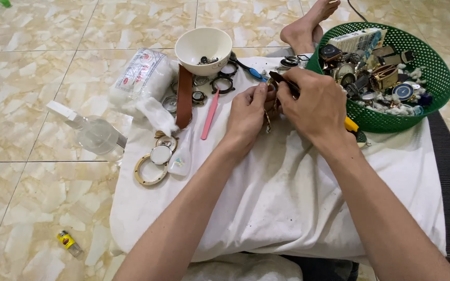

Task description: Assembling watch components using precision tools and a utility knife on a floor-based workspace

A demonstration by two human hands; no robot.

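Note:
My left hand pinches a small gold-coloured watch piece with a short chain hanging from it, above a white cloth. My right hand closes around a dark tool whose tip meets the same piece; a yellow handle end sticks out behind the palm. Both hands meet at the middle of the cloth, just left of a green mesh basket filled with watches and watch parts.
A white bowl with small parts, dark watch rings, a brown strap, a pink stick, gold rings, cotton bag and clear bottle lie left. A small yellow tube rests on the tiled floor. A bare foot is beyond.

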